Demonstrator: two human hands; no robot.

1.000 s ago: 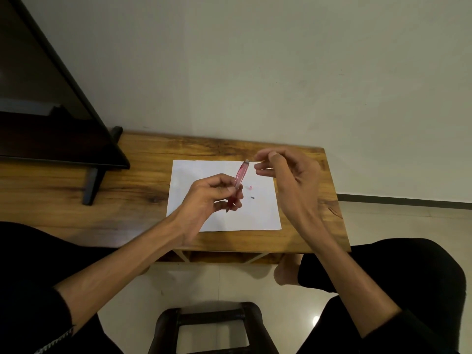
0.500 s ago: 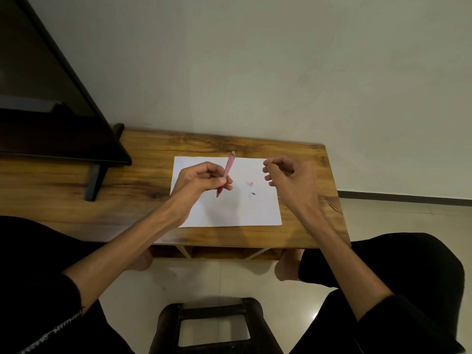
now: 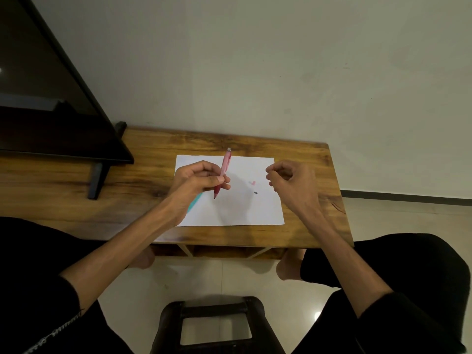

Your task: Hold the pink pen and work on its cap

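Over paper (image 3: 237,210): L hand (image 3: 196,180) w/ pen (image 3: 223,172)

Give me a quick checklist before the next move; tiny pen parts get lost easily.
1. Left hand grips the pink pen: ok.
2. Pen tip over the white paper: ok.
3. Small pink piece on the paper: ok.
4. Small dark piece on the paper, away from its edges: ok.
5. Right hand holding something in its curled fingers: cannot tell.
6. Teal item beneath the left wrist, identified: cannot tell.

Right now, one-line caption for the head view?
Left hand grips a pink pen over white paper; right hand curls beside it.
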